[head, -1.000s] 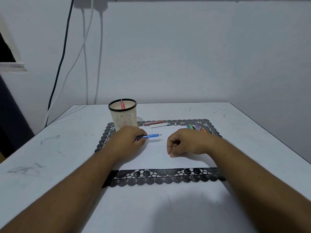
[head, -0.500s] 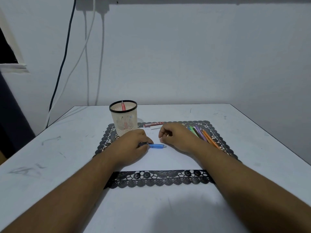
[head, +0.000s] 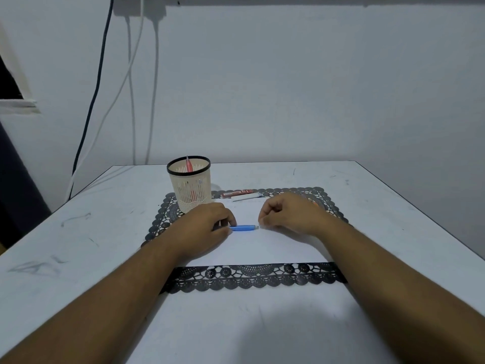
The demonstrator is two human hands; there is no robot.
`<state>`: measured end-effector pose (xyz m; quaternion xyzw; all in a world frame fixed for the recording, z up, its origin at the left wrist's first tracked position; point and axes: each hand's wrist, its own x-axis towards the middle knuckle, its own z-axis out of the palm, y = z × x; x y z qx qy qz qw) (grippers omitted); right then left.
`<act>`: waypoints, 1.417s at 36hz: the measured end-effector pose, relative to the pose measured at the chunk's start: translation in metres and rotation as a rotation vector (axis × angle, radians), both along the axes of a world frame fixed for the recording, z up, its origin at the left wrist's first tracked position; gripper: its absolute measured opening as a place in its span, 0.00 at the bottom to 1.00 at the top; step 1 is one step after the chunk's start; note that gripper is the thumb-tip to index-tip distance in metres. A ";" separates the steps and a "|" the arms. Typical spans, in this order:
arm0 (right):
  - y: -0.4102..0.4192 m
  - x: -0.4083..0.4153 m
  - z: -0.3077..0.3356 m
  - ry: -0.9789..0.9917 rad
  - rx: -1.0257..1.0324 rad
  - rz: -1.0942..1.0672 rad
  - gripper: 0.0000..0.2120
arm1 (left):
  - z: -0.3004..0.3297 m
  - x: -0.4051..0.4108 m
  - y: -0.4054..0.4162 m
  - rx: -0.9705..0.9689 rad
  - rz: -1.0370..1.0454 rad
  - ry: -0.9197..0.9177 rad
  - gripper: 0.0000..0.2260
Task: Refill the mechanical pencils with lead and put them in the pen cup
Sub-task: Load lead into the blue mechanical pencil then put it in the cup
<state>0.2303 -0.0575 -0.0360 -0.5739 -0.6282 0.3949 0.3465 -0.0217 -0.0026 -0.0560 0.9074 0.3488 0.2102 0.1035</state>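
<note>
On the worktop (head: 78,232), the left hand (head: 207,227) has its grip around the blue pencil (head: 244,228). The right hand (head: 286,214) pinches at its tip; a thin lead may snap if pushed crooked. Behind stands the pen cup (head: 189,187).

White table (head: 380,195), black lace-edged placemat (head: 252,277), wall cables (head: 131,106) — perhaps a window ledge (head: 18,103) far left.

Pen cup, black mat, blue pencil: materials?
Pen cup: likely cream plastic, slotted walls, glossy black rim. Mat: looks like thin black vinyl or plastic, lace-style cutouts, slight sheen. Blue pencil: probably plastic barrel, translucent look; tip material unclear.
</note>
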 end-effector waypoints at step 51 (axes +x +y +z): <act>0.010 -0.009 -0.007 -0.440 0.122 0.007 0.04 | 0.000 0.002 -0.004 -0.081 -0.065 -0.031 0.03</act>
